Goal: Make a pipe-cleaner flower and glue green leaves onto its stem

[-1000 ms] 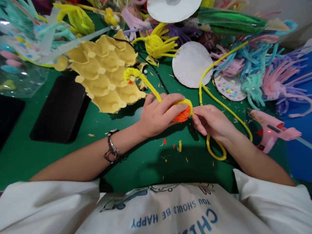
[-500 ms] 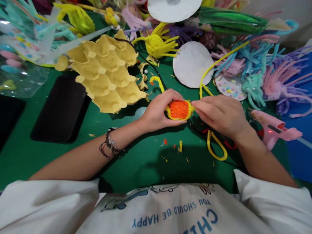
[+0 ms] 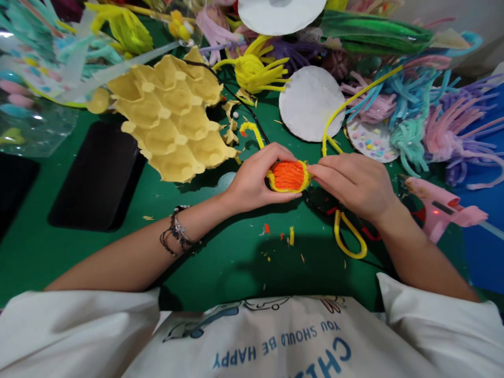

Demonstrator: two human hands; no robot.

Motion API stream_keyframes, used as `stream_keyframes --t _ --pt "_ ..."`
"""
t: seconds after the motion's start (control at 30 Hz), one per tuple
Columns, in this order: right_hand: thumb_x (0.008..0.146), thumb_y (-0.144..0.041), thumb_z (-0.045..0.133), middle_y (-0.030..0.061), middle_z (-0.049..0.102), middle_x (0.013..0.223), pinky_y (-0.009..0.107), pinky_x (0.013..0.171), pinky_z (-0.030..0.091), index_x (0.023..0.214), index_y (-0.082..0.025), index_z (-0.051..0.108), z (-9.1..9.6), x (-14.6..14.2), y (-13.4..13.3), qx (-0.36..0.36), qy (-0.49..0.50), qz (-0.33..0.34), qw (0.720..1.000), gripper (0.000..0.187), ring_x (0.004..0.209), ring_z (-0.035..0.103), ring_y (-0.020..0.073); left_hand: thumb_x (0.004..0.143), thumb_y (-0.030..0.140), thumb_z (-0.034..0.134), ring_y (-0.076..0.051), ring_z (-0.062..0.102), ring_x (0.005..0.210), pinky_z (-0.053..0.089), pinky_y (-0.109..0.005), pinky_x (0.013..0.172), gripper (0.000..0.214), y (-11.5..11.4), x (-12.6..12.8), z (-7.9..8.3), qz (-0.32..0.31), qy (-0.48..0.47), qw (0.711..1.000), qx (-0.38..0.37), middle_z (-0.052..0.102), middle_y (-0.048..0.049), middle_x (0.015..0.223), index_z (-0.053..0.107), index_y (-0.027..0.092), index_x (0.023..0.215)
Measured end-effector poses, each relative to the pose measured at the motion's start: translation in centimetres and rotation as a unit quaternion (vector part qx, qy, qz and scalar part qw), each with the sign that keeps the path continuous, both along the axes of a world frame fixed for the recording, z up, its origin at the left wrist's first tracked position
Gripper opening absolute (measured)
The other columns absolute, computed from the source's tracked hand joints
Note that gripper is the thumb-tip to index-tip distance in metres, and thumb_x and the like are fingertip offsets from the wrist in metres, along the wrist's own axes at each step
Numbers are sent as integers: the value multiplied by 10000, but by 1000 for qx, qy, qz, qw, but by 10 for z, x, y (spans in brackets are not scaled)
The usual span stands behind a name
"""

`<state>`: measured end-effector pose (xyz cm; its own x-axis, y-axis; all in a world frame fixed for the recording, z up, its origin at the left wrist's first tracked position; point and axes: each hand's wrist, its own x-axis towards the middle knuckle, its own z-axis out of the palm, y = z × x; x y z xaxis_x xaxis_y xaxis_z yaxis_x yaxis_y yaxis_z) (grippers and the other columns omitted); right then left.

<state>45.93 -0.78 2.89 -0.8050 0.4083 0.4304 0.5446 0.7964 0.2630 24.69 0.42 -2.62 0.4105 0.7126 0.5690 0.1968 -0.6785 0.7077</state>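
Basically, L hand [image 3: 255,181] is clamped, thumb & fingers, on oval orange-and-yellow fuzzy piece [image 3: 289,176], held over green tabletop [image 3: 220,252]. R hand [image 3: 354,184] has fingertips pinched tog. on its yellow edge. Yellow fuzzy pipe-cleaner loop [image 3: 337,227] lies just below R hand, pink plastic glue gun [image 3: 427,191] near R wrist.

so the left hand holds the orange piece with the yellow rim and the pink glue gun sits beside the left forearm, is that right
Not quite: in the head view, the pink glue gun lies beside the right forearm. The left hand does hold the orange piece with the yellow rim.
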Motion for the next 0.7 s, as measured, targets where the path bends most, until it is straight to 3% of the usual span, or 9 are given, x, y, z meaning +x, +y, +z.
stream_keyframes --t 0.17,0.3,0.47,0.6,0.7 --pt "891 -146 497 48 693 889 251 644 434 964 -160 616 0 1 1 -6 25 13 1000 140 772 613 136 680 357 751 -179 614 872 509 -307 767 397 0 -1 1 0 8 1000 4 631 -66 928 525 161 941" --pt "911 -194 470 34 680 868 255 631 432 932 -196 613 -1 -1 0 -61 35 -17 997 145 756 611 137 696 384 730 -192 623 896 500 -316 775 399 -1 -1 1 16 40 999 13 646 -75 950 533 159 960" --pt "917 -222 444 64 654 865 258 631 443 888 -178 594 -3 -6 -1 -147 60 -43 986 159 753 605 151 727 433 693 -217 634 934 450 -315 729 427 -6 -2 2 82 138 985 60 667 -83 1010 545 160 1021" --pt "898 -207 458 53 610 809 253 626 421 831 -173 558 -2 -9 -4 -242 130 -55 960 125 723 570 144 786 514 607 -216 639 900 375 -313 678 441 -8 -3 0 125 216 959 137 674 -85 1037 543 179 1066" --pt "866 -167 481 9 559 720 234 609 385 752 -179 519 3 -13 -5 -338 165 -75 924 121 654 512 113 830 523 547 -192 635 808 327 -316 664 408 -9 -3 -1 158 251 931 211 678 -77 1042 534 195 1072"
